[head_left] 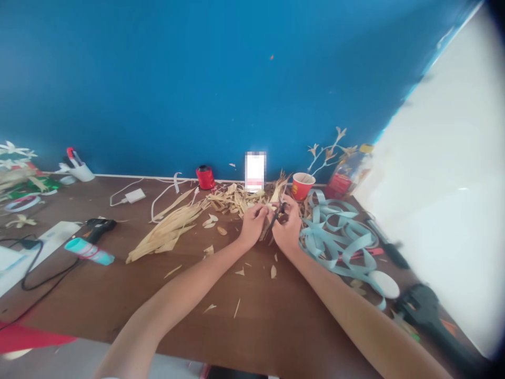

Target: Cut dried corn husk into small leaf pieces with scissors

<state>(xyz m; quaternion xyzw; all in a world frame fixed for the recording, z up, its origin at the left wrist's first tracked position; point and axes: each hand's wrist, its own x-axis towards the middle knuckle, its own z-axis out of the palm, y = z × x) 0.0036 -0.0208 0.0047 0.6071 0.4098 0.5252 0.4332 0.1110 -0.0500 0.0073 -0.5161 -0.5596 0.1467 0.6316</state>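
Note:
My left hand (253, 225) pinches a small pale piece of dried husk (270, 208) near the middle of the table. Beside it, my right hand (289, 223) is closed round dark-handled scissors (281, 209), whose blades lie close to the left fingers. Exactly where the blades meet the husk is too small to tell. Behind both hands spreads a heap of husk scraps (231, 200). A long bundle of dried husks (168, 237) lies to the left. Small cut petals (210, 221) are scattered on the brown table (189, 310).
Tangled light-blue ribbon (335, 231) lies right of my hands, with a red paper cup (303, 185) and a bottle (347, 171) behind. A glue gun (428, 310) rests at the right edge. A red spool (205, 178), a bright phone (255, 171) and a charger (135, 196) stand rearward.

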